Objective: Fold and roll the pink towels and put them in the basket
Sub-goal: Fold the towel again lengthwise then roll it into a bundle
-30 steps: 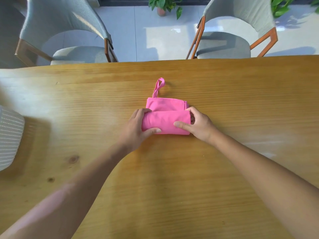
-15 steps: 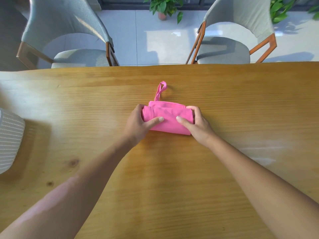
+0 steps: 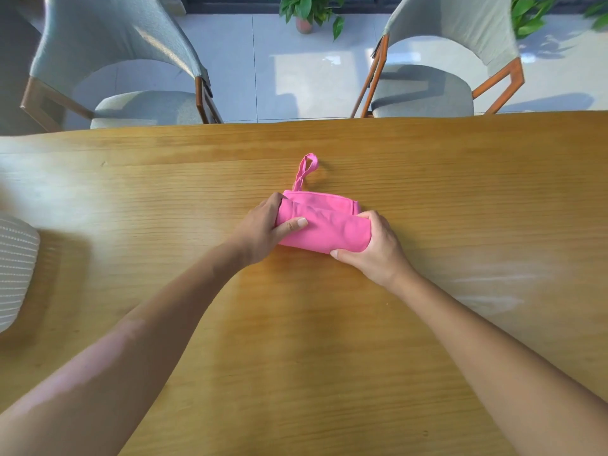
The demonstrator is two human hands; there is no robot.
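Wood table (image 3: 296,357). Two grey padded chairs with wood frames at far edge, left chair (image 3: 131,77), right chair (image 3: 444,60). Potted plant (image 3: 309,11) on pale tiled floor (image 3: 289,77) between them.

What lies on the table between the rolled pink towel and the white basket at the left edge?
Nothing visible. Both hands, left hand and right hand, grip the pink towel; only bare table shows between it and the white basket.
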